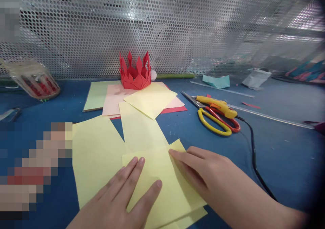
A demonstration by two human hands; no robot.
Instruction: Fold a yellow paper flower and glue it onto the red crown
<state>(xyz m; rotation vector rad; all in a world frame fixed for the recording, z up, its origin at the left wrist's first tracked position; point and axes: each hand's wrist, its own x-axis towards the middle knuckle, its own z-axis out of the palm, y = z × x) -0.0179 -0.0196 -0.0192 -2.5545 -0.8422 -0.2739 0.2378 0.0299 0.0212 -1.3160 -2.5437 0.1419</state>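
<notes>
A folded pale yellow paper sheet (154, 195) lies in front of me on other yellow paper. My left hand (127, 191) rests on its left part, fingers stretched out and thumb spread. On its right side, my right hand (208, 171) is closed at the paper's edge, index finger pressed on it and the other fingers curled, partly hidden. A corner of yellow paper (178, 145) shows just beyond that fingertip. Another yellow sheet (96, 154) lies to the left, and a long yellow piece (142, 127) extends away beneath the folded one.
A red paper crown (135, 75) stands on stacked pink sheets (111, 100) and green sheets (98, 95). To the right lie scissors (215, 125) and a yellow glue gun (215, 103) with a black cord (254, 154). A jar (38, 81) sits far left, near a blurred-out person's arm (33, 174).
</notes>
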